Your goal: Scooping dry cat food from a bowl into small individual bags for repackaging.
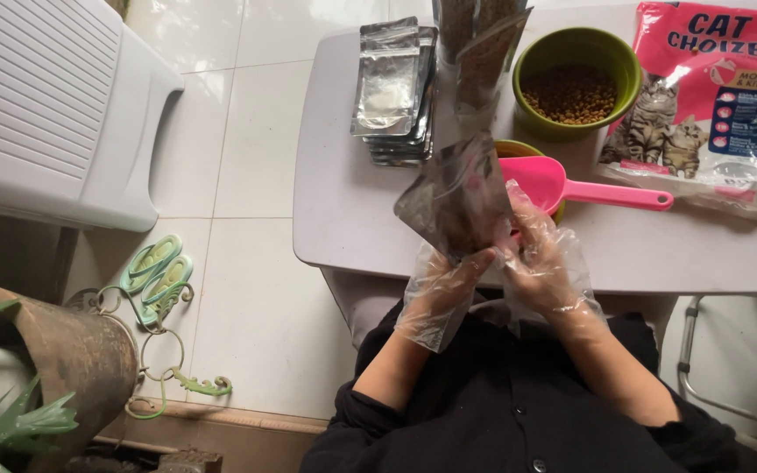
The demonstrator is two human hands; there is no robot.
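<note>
Both my hands wear thin clear plastic gloves and hold one clear-fronted foil pouch [456,194] with brown kibble in its bottom, above the near edge of the white table [343,219]. My left hand [442,285] grips the pouch from below. My right hand [543,258] pinches its right side. Just behind the pouch lies a pink scoop [571,187] resting on a small green bowl [513,149]. A bigger green bowl [578,79] of brown kibble stands farther back.
A stack of flat silver pouches [393,92] lies at the table's back left, with filled pouches [481,48] beside it. A pink pet-food bag [710,92] lies at the right. On the tiled floor are green sandals [158,273], a white plastic chair [50,114] and a rusty plant pot [63,350].
</note>
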